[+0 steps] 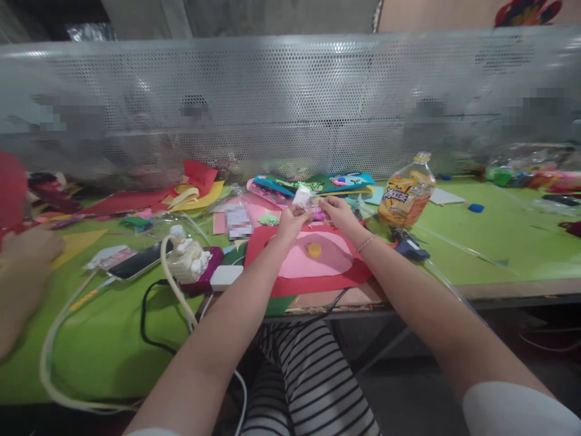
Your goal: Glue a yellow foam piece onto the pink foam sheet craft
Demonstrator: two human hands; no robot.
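My left hand (293,219) and my right hand (336,213) meet above the far edge of a red sheet. Between them is a crinkled see-through plastic bag (314,207), pinched by the fingers of both. A white lump (302,195) shows at the bag's left side; whether it is inside or behind, I cannot tell. Below my hands a pink oval sheet (297,261) lies on the red sheet (263,266). On the pink oval rests a small yellow cap (314,249). Something purple (320,215) shows just beneath my fingers.
An orange-labelled bottle (406,191) stands right of my hands, with a dark blue tool (411,247) before it. On the left lie a power strip (195,266), cables and a phone (141,260). Another person's hand (34,248) is at far left. A perforated metal screen (290,109) rises behind.
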